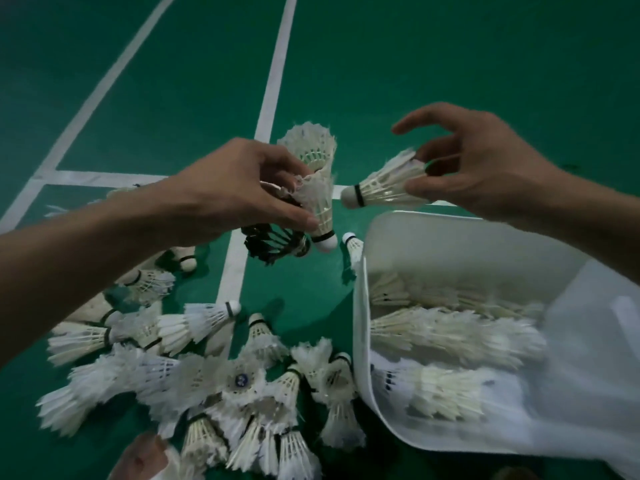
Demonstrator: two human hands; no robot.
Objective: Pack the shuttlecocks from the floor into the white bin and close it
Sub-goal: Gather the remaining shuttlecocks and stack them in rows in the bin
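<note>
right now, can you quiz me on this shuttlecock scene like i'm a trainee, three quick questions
1. True or false: the white bin already holds rows of shuttlecocks.
2. What does the right hand hold? A) a single shuttlecock B) the bin's lid C) nothing
3. Fill in: the nested stack of shuttlecocks is gripped by the ___ hand.

Key: 1 true. 2 A. 3 left: the left hand grips it.
</note>
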